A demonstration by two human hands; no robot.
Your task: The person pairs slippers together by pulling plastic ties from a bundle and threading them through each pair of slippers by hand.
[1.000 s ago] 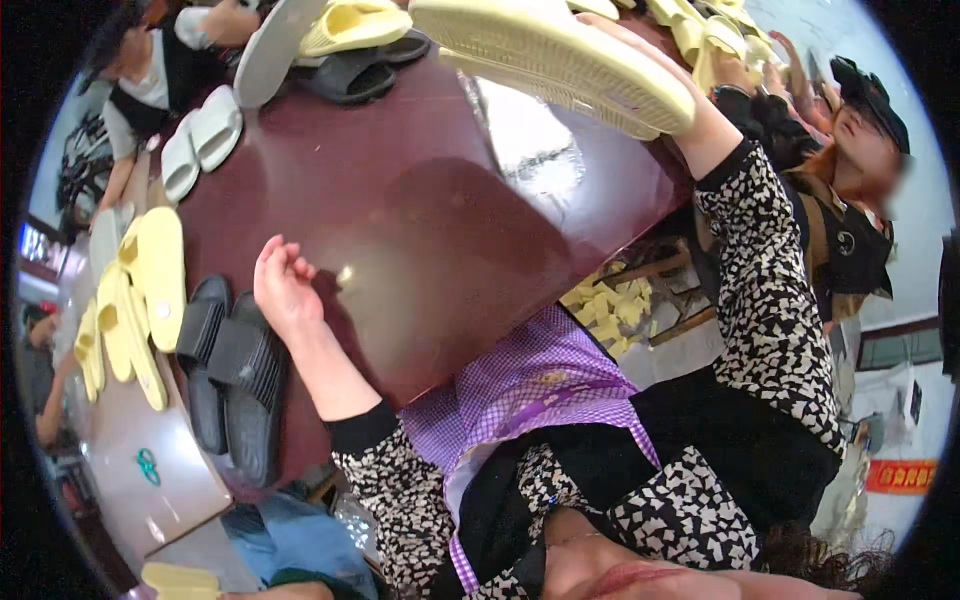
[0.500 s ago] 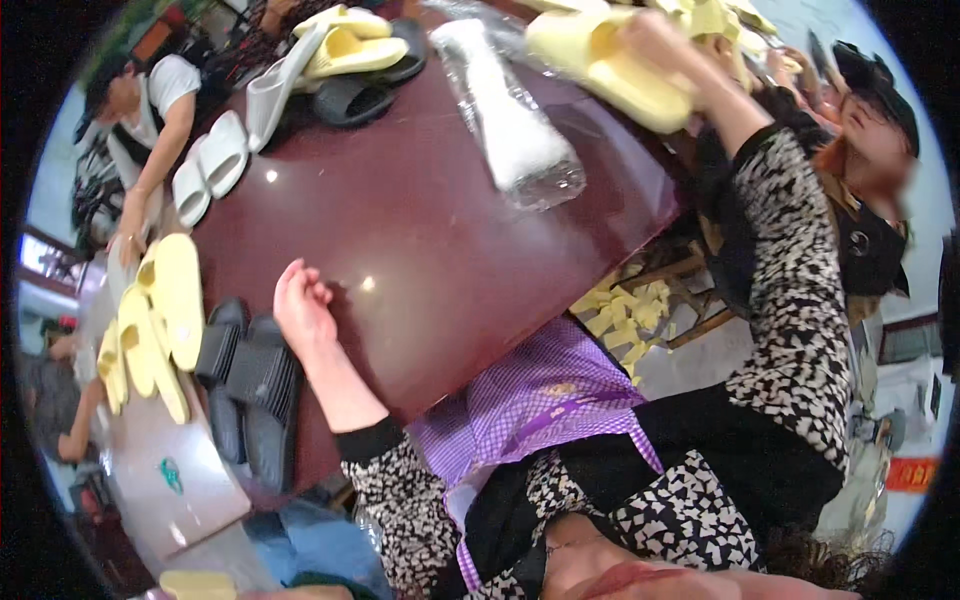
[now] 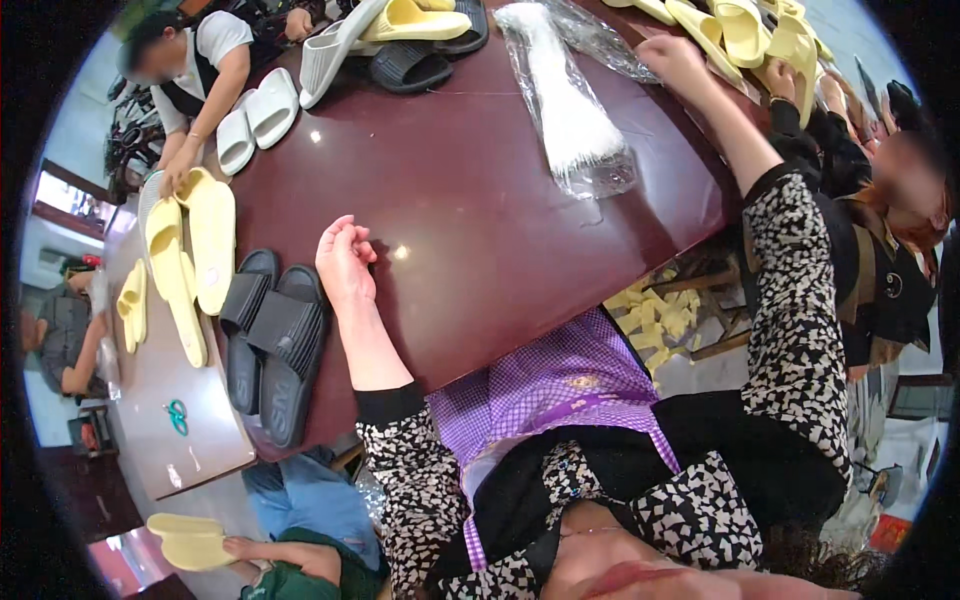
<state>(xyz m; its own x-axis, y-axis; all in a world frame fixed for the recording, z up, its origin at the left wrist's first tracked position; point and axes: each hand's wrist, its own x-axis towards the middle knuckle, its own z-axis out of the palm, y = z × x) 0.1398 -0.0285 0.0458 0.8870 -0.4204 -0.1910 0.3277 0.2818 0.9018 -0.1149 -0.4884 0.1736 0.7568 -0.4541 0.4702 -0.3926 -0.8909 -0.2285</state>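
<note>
The left hand rested loosely curled and empty on the dark table, near the black slippers at the left. The right hand reached to the upper right, touching the yellow slippers; its grasp I cannot tell.

yellow slippers: pile cut off by upper edge | right hand: fingers curled down, contact with the slippers unclear | clear plastic bag: white contents indistinct | black slippers: near ends hidden past the desk edge | left hand: fingertips folded under, unseen
</note>
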